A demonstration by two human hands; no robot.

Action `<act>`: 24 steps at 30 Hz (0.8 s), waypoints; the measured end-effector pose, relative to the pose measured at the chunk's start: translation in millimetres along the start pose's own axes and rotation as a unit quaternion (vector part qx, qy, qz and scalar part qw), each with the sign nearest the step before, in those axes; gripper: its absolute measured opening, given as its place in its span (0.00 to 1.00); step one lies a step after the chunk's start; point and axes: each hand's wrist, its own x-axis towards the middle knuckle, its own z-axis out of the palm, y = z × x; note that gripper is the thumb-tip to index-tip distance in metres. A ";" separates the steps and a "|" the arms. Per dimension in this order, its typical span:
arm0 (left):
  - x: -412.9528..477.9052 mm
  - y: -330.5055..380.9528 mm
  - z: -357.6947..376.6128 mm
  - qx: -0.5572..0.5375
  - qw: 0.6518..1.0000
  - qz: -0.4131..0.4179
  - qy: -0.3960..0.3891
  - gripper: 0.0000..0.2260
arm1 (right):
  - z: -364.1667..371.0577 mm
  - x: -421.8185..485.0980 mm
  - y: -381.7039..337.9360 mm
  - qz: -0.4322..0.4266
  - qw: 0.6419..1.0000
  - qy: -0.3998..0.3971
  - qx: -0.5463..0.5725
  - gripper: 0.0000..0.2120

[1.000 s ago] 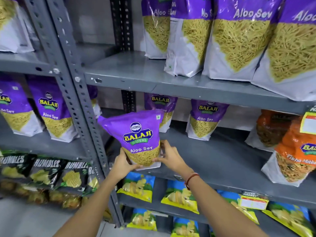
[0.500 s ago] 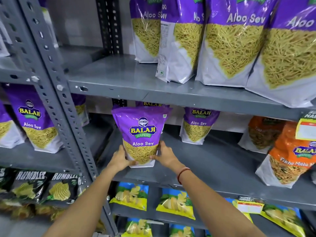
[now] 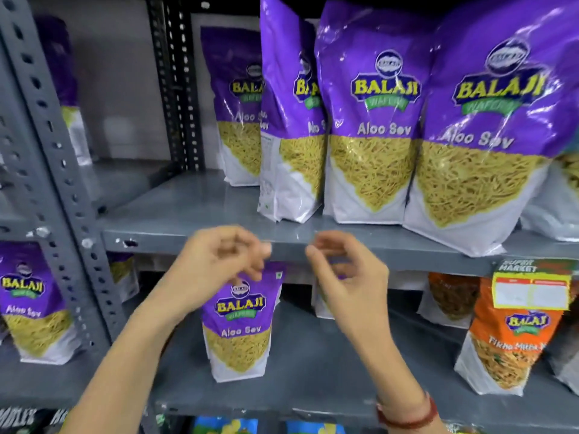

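A small purple Aloo Sev packet (image 3: 239, 324) stands upright on the grey middle shelf (image 3: 313, 380), free of both hands. My left hand (image 3: 216, 264) hovers just above the packet's top, in front of the upper shelf's edge, its fingers loosely curled and blurred, holding nothing. My right hand (image 3: 347, 274) is raised to the right of the packet at the same height, fingers loosely curled and empty. A red thread band sits on my right wrist.
Several large Aloo Sev bags (image 3: 372, 120) stand on the upper shelf (image 3: 194, 211), whose left part is bare. An orange snack bag (image 3: 507, 336) stands at the middle shelf's right. A slotted grey upright (image 3: 62, 170) divides off the left rack, which holds another purple packet (image 3: 28, 305).
Both hands have let go of the small packet, which now stands on the middle shelf, and have risen to the upper shelf's edge. The view has tilted upward.
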 end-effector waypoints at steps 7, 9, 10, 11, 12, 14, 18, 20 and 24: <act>74.2 20.3 27.1 0.158 0.974 0.070 0.147 0.40 | -6.0 71.8 -15.9 -0.080 0.990 0.018 -0.111 0.06; 83.7 21.8 35.5 0.166 0.975 0.057 0.138 0.48 | -10.2 80.1 -7.4 -0.109 0.982 0.070 -0.139 0.08; 87.2 21.9 38.6 0.165 0.973 0.067 0.147 0.50 | -14.7 82.2 -2.9 -0.115 0.978 0.098 -0.146 0.08; 91.9 20.4 40.6 0.161 0.971 0.077 0.157 0.52 | -19.6 84.3 2.4 -0.112 0.974 0.119 -0.155 0.09; 95.6 20.7 42.5 0.156 0.971 0.080 0.165 0.53 | -24.2 86.2 6.9 -0.104 0.972 0.129 -0.164 0.09; 104.8 19.2 44.6 0.147 0.973 0.073 0.165 0.55 | -28.0 89.8 14.0 -0.086 0.973 0.117 -0.181 0.10; 118.8 12.8 47.4 0.119 0.971 0.064 0.196 0.51 | -24.5 90.4 13.8 -0.086 0.974 0.080 -0.194 0.12; 120.6 12.1 47.2 0.092 0.970 0.054 0.218 0.45 | -23.4 91.0 11.1 -0.083 0.975 0.075 -0.194 0.13; 116.1 10.7 41.5 0.019 0.966 -0.001 0.257 0.42 | -18.5 91.3 5.7 -0.073 0.980 0.017 -0.184 0.13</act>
